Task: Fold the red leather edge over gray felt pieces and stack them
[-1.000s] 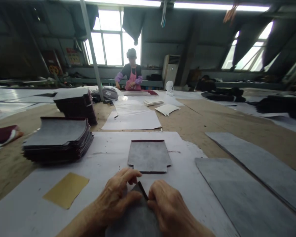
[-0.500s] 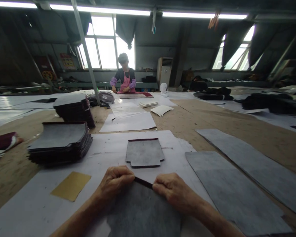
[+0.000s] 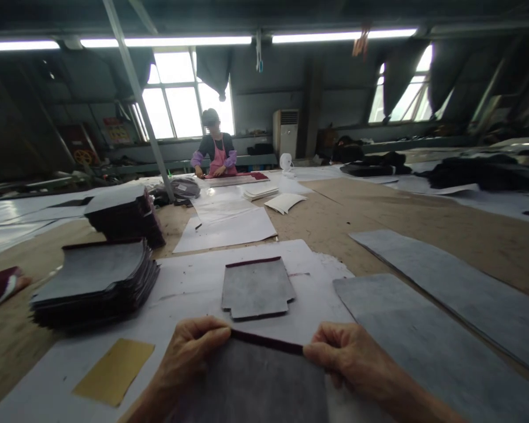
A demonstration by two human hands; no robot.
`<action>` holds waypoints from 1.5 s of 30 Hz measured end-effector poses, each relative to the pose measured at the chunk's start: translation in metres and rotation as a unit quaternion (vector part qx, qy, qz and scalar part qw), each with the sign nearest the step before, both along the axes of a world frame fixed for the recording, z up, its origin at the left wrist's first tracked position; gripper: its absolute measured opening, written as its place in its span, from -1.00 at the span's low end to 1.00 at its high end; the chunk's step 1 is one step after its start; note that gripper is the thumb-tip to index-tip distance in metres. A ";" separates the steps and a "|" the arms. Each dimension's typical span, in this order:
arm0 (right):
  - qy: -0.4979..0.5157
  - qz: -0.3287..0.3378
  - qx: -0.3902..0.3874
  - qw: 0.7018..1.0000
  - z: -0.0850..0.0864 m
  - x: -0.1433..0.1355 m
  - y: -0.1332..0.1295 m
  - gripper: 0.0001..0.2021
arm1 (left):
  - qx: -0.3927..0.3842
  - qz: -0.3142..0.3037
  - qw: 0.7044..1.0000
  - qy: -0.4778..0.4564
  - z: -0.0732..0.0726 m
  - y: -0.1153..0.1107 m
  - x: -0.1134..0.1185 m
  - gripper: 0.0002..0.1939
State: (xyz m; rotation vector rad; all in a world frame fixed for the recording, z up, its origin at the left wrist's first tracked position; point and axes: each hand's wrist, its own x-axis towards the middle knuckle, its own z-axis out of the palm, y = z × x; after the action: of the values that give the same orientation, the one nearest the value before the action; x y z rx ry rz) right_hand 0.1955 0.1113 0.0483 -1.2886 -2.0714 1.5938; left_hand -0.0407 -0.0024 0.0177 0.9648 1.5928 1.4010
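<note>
A grey panel (image 3: 264, 382) with a dark maroon folded top edge lies at the bottom centre, its lower part cut off by the frame. My left hand (image 3: 198, 346) pinches the left end of that edge between thumb and fingers. At the right end, my right hand (image 3: 344, 352) grips the same edge, fingers curled. The strip between them is stretched fairly straight. Just beyond, a smaller grey piece (image 3: 258, 288) with notched lower corners and a maroon top edge rests on the white paper (image 3: 176, 282).
Stacked grey pieces (image 3: 97, 270) stand at the left, another stack (image 3: 123, 211) behind them. A tan square (image 3: 114, 371) lies near my left forearm. Long grey panels (image 3: 423, 329) cover the right. A person in a pink apron (image 3: 218, 160) works across the table.
My hands have moved apart along the maroon edge, the right one further right, so more of the edge shows between them. The view has shifted slightly.
</note>
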 end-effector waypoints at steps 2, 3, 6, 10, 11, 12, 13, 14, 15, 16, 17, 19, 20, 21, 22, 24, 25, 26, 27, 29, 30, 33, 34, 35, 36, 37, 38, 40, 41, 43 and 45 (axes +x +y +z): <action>0.042 0.005 -0.029 0.999 0.004 -0.002 0.005 -0.79 | 0.002 0.023 1.000 -0.020 -0.003 0.001 -0.004 -0.71; 0.066 0.012 -0.042 0.997 0.006 -0.002 0.008 -0.79 | 0.004 0.032 0.999 -0.035 -0.004 0.001 -0.005 -0.71; 0.096 0.019 -0.055 0.994 0.010 -0.004 0.014 -0.84 | 0.002 0.027 0.998 -0.061 -0.003 0.004 -0.007 -0.70; 0.045 0.009 -0.027 0.999 0.012 -0.009 0.021 -0.94 | -0.036 0.022 0.999 -0.011 0.002 0.007 -0.007 -0.61; 0.036 0.011 -0.016 0.999 0.014 -0.011 0.024 -0.94 | -0.044 0.025 0.999 0.001 0.003 0.008 -0.006 -0.60; 0.030 0.016 -0.005 0.999 0.017 -0.012 0.027 -0.94 | -0.049 0.027 0.998 0.010 0.004 0.009 -0.007 -0.59; 0.027 0.018 0.004 0.999 0.021 -0.014 0.031 -0.94 | -0.049 0.030 0.998 0.014 0.007 0.011 -0.008 -0.59; 0.029 0.020 0.013 0.999 0.027 -0.016 0.036 -0.94 | -0.044 0.036 0.998 0.012 0.010 0.014 -0.009 -0.59; 0.039 0.024 0.021 0.999 0.033 -0.018 0.043 -0.94 | -0.037 0.043 0.998 0.005 0.014 0.017 -0.011 -0.60; 0.053 0.033 0.029 0.998 0.039 -0.020 0.051 -0.93 | -0.030 0.047 0.998 -0.003 0.019 0.022 -0.013 -0.61; 0.066 0.047 0.038 0.996 0.045 -0.023 0.061 -0.91 | -0.022 0.049 0.999 -0.002 0.024 0.028 -0.017 -0.61; 0.077 0.081 0.055 0.992 0.052 -0.032 0.082 -0.86 | -0.011 0.052 0.998 0.029 0.034 0.045 -0.024 -0.60; 0.072 0.090 0.068 0.991 0.053 -0.039 0.093 -0.86 | -0.006 0.056 0.997 0.059 0.036 0.055 -0.029 -0.59; 0.060 0.090 0.083 0.991 0.051 -0.047 0.103 -0.88 | 0.001 0.066 0.994 0.091 0.037 0.066 -0.033 -0.60; 0.045 0.080 0.103 0.990 0.047 -0.055 0.112 -0.89 | 0.009 0.080 0.989 0.121 0.036 0.077 -0.037 -0.61; 0.014 0.050 0.153 0.987 0.034 -0.072 0.126 -0.90 | 0.022 0.115 0.978 0.171 0.029 0.096 -0.044 -0.67; -0.004 0.038 0.181 0.983 0.027 -0.079 0.131 -0.87 | 0.026 0.131 0.971 0.199 0.024 0.104 -0.046 -0.71; -0.022 0.031 0.208 0.977 0.021 -0.085 0.135 -0.85 | 0.029 0.145 0.963 0.226 0.020 0.109 -0.048 -0.74; -0.039 0.026 0.233 0.971 0.015 -0.090 0.137 -0.82 | 0.031 0.155 0.955 0.252 0.015 0.113 -0.050 -0.77; -0.070 0.019 0.279 0.958 0.008 -0.096 0.138 -0.77 | 0.034 0.169 0.940 0.296 0.009 0.117 -0.052 -0.80; -0.083 0.016 0.300 0.950 0.007 -0.097 0.138 -0.76 | 0.035 0.171 0.933 0.315 0.007 0.117 -0.053 -0.81; -0.110 0.011 0.355 0.928 0.006 -0.099 0.137 -0.76 | 0.035 0.175 0.916 0.360 0.005 0.118 -0.054 -0.83; -0.116 0.013 0.371 0.921 0.006 -0.099 0.137 -0.77 | 0.033 0.176 0.911 0.371 0.004 0.120 -0.055 -0.83; -0.121 0.014 0.385 0.915 0.006 -0.099 0.137 -0.77 | 0.030 0.179 0.906 0.381 0.003 0.121 -0.055 -0.84; -0.126 0.014 0.398 0.909 0.005 -0.099 0.138 -0.77 | 0.027 0.182 0.902 0.390 0.002 0.123 -0.056 -0.84; -0.131 0.013 0.411 0.902 0.003 -0.100 0.138 -0.77 | 0.024 0.184 0.898 0.398 0.001 0.126 -0.057 -0.84; -0.135 0.012 0.423 0.896 0.002 -0.100 0.139 -0.77 | 0.020 0.185 0.895 0.406 0.000 0.128 -0.057 -0.84; -0.145 0.008 0.443 0.884 -0.002 -0.101 0.139 -0.78 | 0.013 0.181 0.890 0.418 -0.002 0.131 -0.059 -0.84; -0.150 0.007 0.451 0.880 -0.003 -0.101 0.139 -0.79 | 0.008 0.177 0.889 0.422 -0.003 0.132 -0.059 -0.84; -0.158 0.008 0.461 0.873 -0.006 -0.100 0.139 -0.80 | -0.001 0.172 0.887 0.429 -0.004 0.132 -0.060 -0.83; -0.160 0.017 0.465 0.870 -0.008 -0.101 0.140 -0.80 | -0.010 0.172 0.884 0.435 -0.004 0.132 -0.061 -0.82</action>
State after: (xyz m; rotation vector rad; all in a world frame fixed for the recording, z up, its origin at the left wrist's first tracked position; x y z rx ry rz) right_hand 0.0947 0.2518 0.0403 -1.1428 -2.5222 0.2148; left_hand -0.1019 0.1296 0.0133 1.4723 2.5318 1.2200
